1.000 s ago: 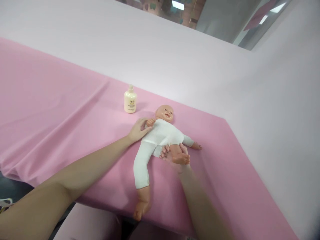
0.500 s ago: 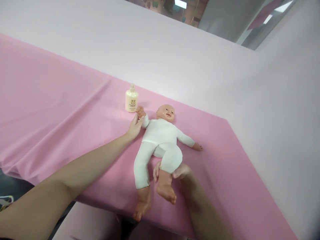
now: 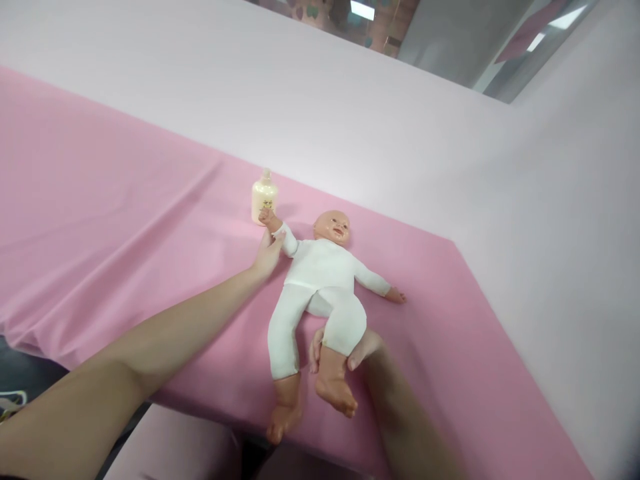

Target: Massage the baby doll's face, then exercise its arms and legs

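A baby doll (image 3: 323, 263) in a white long-sleeved top and white trousers lies on its back, feet towards me. My left hand (image 3: 268, 255) is closed around the forearm of the doll's raised arm, on the left of the view. Some of its fingers are hidden behind the sleeve. Under the doll's bent leg, on the right, my right hand (image 3: 366, 348) grips the lower leg from beneath, thumb on one side and fingers showing on the other. The doll's other arm lies stretched out on the pink cover.
A cream-coloured bottle (image 3: 263, 197) with a label stands just behind the doll's raised fist. The pink cover (image 3: 165, 253) has folds at the left, and its near edge runs below the doll's feet. A white wall (image 3: 400, 133) rises behind, with a window above.
The doll's raised forearm has swung to the left, with my left hand on it, and its fist now overlaps the bottle. The held leg has shifted slightly down and right with my right hand.
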Action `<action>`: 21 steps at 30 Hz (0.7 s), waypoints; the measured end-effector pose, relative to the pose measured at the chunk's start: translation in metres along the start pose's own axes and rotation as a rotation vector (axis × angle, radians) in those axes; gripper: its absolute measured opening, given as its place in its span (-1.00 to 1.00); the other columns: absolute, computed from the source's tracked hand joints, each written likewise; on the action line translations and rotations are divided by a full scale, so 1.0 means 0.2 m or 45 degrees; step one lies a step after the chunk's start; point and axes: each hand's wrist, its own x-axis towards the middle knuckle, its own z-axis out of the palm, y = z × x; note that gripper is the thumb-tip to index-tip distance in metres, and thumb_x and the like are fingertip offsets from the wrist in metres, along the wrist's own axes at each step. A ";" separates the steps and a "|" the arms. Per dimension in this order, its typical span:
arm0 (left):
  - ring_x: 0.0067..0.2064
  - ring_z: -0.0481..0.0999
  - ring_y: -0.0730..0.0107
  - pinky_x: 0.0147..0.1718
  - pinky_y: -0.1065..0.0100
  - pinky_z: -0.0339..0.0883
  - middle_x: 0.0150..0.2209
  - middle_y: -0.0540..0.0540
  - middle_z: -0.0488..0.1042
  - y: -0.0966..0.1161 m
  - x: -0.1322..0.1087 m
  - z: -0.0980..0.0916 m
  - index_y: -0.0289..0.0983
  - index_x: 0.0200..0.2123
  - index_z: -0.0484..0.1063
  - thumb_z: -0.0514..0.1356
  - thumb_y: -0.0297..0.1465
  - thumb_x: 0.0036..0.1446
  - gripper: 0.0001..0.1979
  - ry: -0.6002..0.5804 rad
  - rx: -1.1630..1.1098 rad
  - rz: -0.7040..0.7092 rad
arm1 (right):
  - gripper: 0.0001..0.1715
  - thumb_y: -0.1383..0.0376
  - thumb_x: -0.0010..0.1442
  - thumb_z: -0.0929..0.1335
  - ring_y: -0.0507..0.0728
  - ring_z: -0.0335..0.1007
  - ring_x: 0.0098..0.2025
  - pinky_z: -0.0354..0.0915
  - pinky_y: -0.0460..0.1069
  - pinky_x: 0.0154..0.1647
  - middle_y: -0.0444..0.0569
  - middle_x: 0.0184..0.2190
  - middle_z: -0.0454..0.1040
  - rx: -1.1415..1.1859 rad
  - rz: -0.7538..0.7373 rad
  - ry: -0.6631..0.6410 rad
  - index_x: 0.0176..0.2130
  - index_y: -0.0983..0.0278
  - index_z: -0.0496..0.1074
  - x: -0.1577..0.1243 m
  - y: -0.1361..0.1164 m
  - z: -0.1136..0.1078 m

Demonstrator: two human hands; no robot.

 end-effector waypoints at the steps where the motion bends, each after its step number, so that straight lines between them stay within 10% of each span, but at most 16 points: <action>1: 0.27 0.72 -0.04 0.36 -0.01 0.63 0.06 -0.14 0.76 0.00 -0.01 0.00 -0.06 0.12 0.56 0.53 0.18 0.33 -0.43 -0.023 0.035 0.017 | -0.19 -0.23 0.13 0.78 0.20 0.74 -0.16 0.66 0.03 -0.10 0.06 -0.16 0.76 0.034 -0.132 0.058 0.02 0.28 0.68 -0.01 0.02 -0.01; 5: 0.19 0.75 -0.07 0.30 -0.09 0.65 0.13 -0.22 0.76 0.00 -0.03 -0.01 -0.12 0.18 0.55 0.50 0.24 0.29 -0.32 -0.221 0.265 0.119 | -0.16 -0.45 0.22 0.66 0.14 0.55 -0.19 0.63 0.10 0.05 -0.09 -0.22 0.57 0.176 -0.455 0.390 -0.12 0.19 0.57 -0.01 0.00 -0.01; 12: 0.30 0.75 -0.29 0.54 -0.28 0.51 0.17 -0.29 0.85 0.09 -0.08 -0.02 -0.10 0.04 0.76 0.62 0.22 0.14 -0.36 -0.656 0.591 0.450 | -0.20 -0.44 0.12 0.67 0.17 0.36 -0.23 0.59 0.16 0.00 -0.10 -0.25 0.46 0.328 -0.410 0.858 -0.27 0.12 0.46 -0.01 -0.11 -0.05; 21: 0.31 0.74 -0.31 0.54 -0.33 0.52 0.17 -0.29 0.86 0.10 -0.08 -0.02 -0.10 0.01 0.77 0.62 0.25 0.11 -0.35 -0.595 0.612 0.415 | -0.14 -0.52 0.08 0.66 0.21 0.38 -0.22 0.52 0.19 0.06 -0.06 -0.23 0.49 0.313 -0.392 0.904 -0.28 0.10 0.48 -0.01 -0.08 -0.07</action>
